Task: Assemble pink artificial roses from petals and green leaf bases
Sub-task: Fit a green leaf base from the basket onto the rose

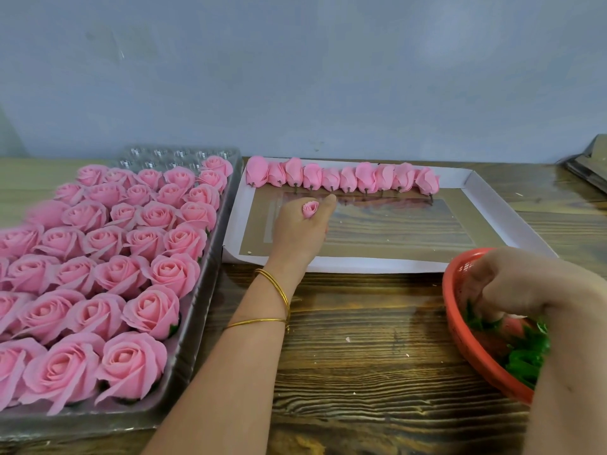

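Observation:
My left hand (300, 224) reaches over the white-rimmed cardboard tray (473, 178) and holds a small pink rose bud (310, 208) between its fingers. Just beyond it, several pink petal buds (345, 178) lie in a row along the tray's far edge, stems toward me. My right hand (512, 284) dips into the red plastic basket (455, 310) at the right, its curled fingertips pinching among the green leaf bases (525, 359). Which leaf base it holds is hidden by the fingers.
A clear plastic tray (197, 326) on the left holds several finished pink roses (131, 362), with bare cells at its far end. The wooden table (361, 323) runs to a grey wall. Dark flat sheets (588, 169) lie at the far right.

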The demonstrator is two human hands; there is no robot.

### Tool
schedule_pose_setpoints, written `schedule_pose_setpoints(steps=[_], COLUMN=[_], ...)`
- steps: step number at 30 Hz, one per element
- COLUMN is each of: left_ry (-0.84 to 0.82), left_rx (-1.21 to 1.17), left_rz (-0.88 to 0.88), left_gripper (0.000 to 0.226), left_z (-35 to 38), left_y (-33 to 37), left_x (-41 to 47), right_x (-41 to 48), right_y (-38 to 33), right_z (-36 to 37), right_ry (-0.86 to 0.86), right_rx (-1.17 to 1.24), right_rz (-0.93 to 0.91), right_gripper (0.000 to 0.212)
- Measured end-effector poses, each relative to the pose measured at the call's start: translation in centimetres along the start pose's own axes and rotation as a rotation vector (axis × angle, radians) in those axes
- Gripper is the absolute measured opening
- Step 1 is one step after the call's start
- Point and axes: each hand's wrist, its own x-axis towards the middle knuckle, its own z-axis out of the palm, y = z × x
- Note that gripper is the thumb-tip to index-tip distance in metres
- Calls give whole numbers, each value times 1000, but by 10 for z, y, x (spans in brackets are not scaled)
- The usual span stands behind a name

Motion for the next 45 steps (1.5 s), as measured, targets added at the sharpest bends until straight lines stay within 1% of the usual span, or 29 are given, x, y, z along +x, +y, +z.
schedule_pose_setpoints(steps=[6,10,12,15,18,21,24,26,29,31,34,35,39,41,42,45], left_ry=[1,4,7,22,18,18,17,18,16,5,1,-1,-15,-10,-10,-28], left_rx=[2,-2,1,2,-2,-1,-3,9,14,-13,-58,-80,-109,-153,-176,-205], left_rz=[-3,-2,-4,-7,-6,4,-6,-28,-78,-101,-118,-119,-156,-191,-203,-217], left_gripper=[37,36,37,37,36,37,38,39,42,41,38,37,32,28,28,27], left_z=[0,0,0,1,2,2,2,2,3,3,3,2,-2,-3,-3,-3], left_y=[0,0,0,-1,-2,-2,-2,-3,-4,-3,-2,-2,-1,1,1,3], left_x=[1,1,1,1,1,2,3,5,6,6,5,4,4,3,3,1], right_x=[-3,-2,0,-1,-6,-12,-14,-13,-7,-2,6,7,12,16,18,24], right_y=[0,6,7,1,-13,-33,-55,-70,-91,-101,-109,-111,-117,-118,-118,-121], right_z=[-2,-5,-6,-7,-5,-1,6,14,28,37,46,48,54,53,53,56], right_ry=[97,264,386,544,593,582,562,538,509,483,394,360,221,164,150,191], right_rx=[129,235,272,395,586,748,824,846,868,911,1079,1141,1396,1521,1559,1551], right_rz=[-54,-56,-82,-185,-309,-430,-544,-606,-664,-661,-611,-594,-540,-522,-519,-502], right_gripper=[34,23,23,19,21,17,14,19,33,40,45,44,27,34,36,30])
